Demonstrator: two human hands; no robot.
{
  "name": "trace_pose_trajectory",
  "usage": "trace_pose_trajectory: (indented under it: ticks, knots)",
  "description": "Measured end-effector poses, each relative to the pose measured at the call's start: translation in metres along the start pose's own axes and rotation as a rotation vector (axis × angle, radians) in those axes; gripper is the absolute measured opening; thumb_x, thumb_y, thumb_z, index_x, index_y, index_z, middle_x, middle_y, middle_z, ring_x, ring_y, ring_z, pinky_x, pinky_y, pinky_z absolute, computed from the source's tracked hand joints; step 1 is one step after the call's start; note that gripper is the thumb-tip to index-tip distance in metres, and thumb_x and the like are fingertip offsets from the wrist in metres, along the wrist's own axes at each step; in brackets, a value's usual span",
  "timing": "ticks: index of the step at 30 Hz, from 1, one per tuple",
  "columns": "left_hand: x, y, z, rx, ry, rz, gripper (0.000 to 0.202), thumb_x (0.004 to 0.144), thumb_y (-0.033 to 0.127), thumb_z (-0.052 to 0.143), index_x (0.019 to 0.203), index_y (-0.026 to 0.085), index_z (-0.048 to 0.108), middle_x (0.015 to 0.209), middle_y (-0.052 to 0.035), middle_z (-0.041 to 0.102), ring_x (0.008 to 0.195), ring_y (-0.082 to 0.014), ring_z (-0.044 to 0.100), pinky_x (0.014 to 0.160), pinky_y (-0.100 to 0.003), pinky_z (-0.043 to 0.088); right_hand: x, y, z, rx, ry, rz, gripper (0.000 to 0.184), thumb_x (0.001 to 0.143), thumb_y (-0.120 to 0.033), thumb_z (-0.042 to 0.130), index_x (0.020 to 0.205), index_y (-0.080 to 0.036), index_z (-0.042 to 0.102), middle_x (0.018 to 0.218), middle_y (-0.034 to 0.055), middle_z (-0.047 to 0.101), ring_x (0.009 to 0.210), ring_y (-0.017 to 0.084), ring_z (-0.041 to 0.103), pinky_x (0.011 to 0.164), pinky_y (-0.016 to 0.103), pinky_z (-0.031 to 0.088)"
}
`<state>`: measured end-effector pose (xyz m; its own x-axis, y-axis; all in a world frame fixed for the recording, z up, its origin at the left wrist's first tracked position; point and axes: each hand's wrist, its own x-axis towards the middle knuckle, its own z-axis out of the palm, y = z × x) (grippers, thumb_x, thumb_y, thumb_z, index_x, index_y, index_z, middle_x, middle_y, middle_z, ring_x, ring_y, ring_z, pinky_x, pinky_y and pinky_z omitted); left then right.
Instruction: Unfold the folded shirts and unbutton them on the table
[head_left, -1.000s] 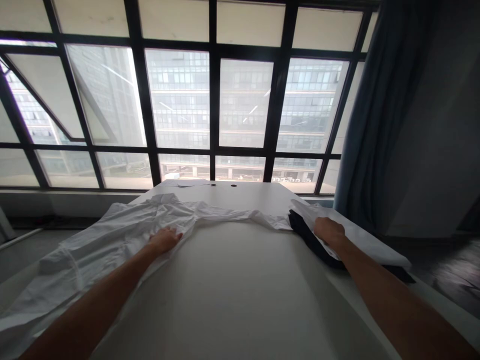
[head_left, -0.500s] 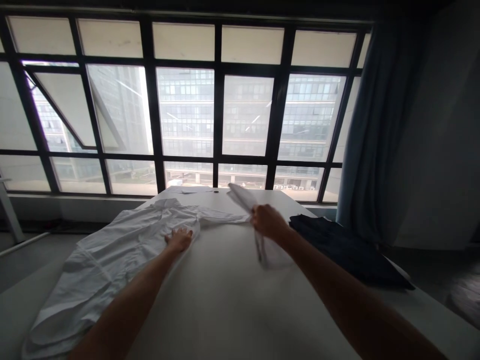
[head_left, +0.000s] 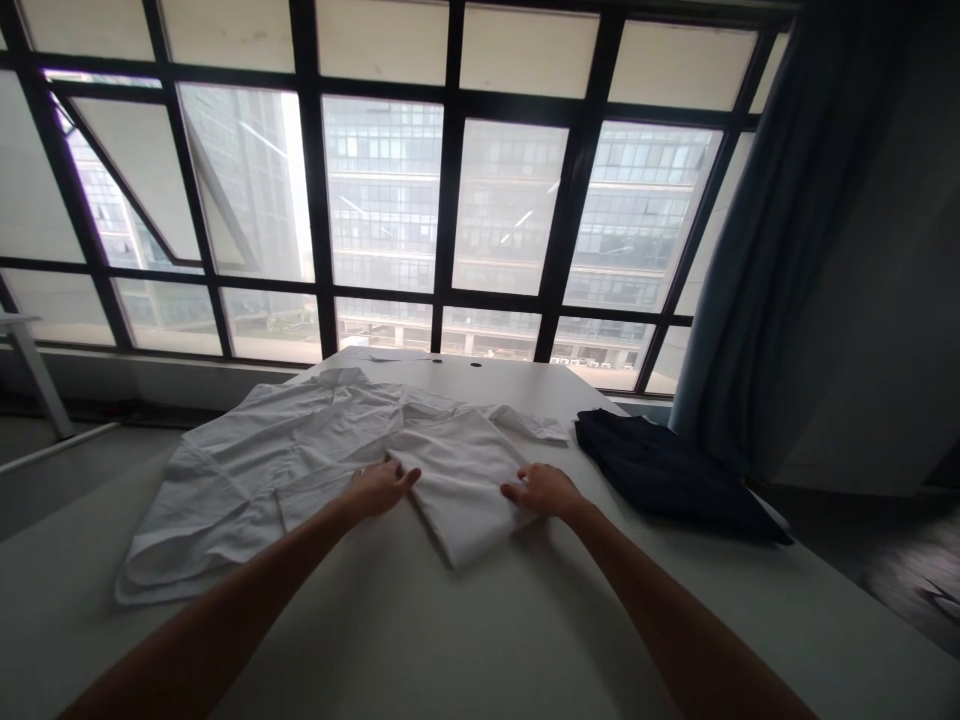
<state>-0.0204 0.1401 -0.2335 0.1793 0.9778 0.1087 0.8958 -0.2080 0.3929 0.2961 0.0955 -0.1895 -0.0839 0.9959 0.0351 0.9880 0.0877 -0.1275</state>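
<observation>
A white shirt (head_left: 262, 470) lies spread on the white table (head_left: 480, 640), with its left part flat and rumpled. A folded-over white panel of the cloth (head_left: 461, 490) lies across its middle, its pointed end towards me. My left hand (head_left: 379, 488) rests flat on the shirt against that panel's left edge, holding nothing. My right hand (head_left: 544, 490) lies palm down at the panel's right edge, touching the cloth without gripping it. A crumpled sleeve-like strip (head_left: 525, 420) stretches out beyond the panel.
A dark navy garment (head_left: 664, 475) lies in a heap on the right of the table. Sheets of paper (head_left: 394, 354) lie at the far end, near two small holes. The table's edges drop to the floor on both sides. Large windows and a blue curtain (head_left: 772, 230) stand beyond.
The cloth my right hand lifted has come down across the shirt's middle as a folded panel. My right hand has moved down onto its edge. My left hand has shifted slightly towards it.
</observation>
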Motion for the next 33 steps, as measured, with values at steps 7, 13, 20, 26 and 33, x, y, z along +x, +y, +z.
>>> trace_pose_trajectory:
  ticks: [7, 13, 20, 26, 33]
  knots:
    - [-0.007, 0.016, 0.009, 0.01, 0.056, 0.181, 0.066, 0.083, 0.043, 0.057, 0.143, 0.019, 0.044, 0.152, -0.0137, 0.037, 0.142, -0.0296, 0.029, 0.116, -0.047, 0.018, -0.002, -0.009, 0.012, 0.149, 0.204, 0.061, 0.044, 0.084, -0.048, 0.057, 0.112, -0.017, 0.068, 0.112, 0.0132, 0.069, 0.099, 0.026, 0.065, 0.082, 0.03, 0.046]
    - [0.007, 0.004, 0.007, -0.099, 0.11, 0.274, 0.063, 0.085, 0.033, 0.052, 0.143, 0.011, 0.044, 0.152, -0.0144, 0.035, 0.142, -0.0278, 0.029, 0.117, -0.043, 0.023, 0.022, 0.013, 0.032, 0.298, 0.251, 0.093, 0.042, 0.082, -0.037, 0.06, 0.115, -0.012, 0.066, 0.117, 0.0143, 0.068, 0.108, 0.025, 0.062, 0.091, 0.03, 0.045]
    - [0.019, 0.004, -0.008, -0.483, 0.256, 0.231, 0.063, 0.084, 0.034, 0.05, 0.143, 0.013, 0.045, 0.153, -0.0085, 0.036, 0.144, -0.0233, 0.024, 0.118, -0.036, 0.022, 0.029, 0.012, 0.03, 0.654, 0.225, 0.098, 0.025, 0.082, -0.026, 0.054, 0.097, -0.015, 0.071, 0.096, 0.0073, 0.074, 0.088, 0.021, 0.069, 0.075, 0.027, 0.052]
    - [0.015, 0.006, 0.002, -0.571, 0.178, 0.072, 0.07, 0.076, 0.03, 0.059, 0.142, 0.009, 0.045, 0.145, -0.0148, 0.046, 0.137, -0.0285, 0.039, 0.113, -0.04, 0.032, 0.027, 0.004, 0.033, 0.825, 0.169, 0.114, 0.044, 0.073, -0.024, 0.067, 0.115, -0.011, 0.062, 0.101, 0.0118, 0.072, 0.086, 0.021, 0.068, 0.072, 0.028, 0.054]
    - [0.001, -0.007, -0.059, -0.981, 0.232, 0.218, 0.064, 0.082, 0.04, 0.061, 0.141, 0.018, 0.048, 0.128, -0.0076, 0.063, 0.118, -0.032, 0.057, 0.096, -0.045, 0.049, 0.012, 0.019, -0.019, 1.143, 0.346, -0.192, 0.044, 0.079, -0.046, 0.064, 0.113, -0.018, 0.062, 0.094, 0.0074, 0.071, 0.09, 0.023, 0.068, 0.078, 0.032, 0.054]
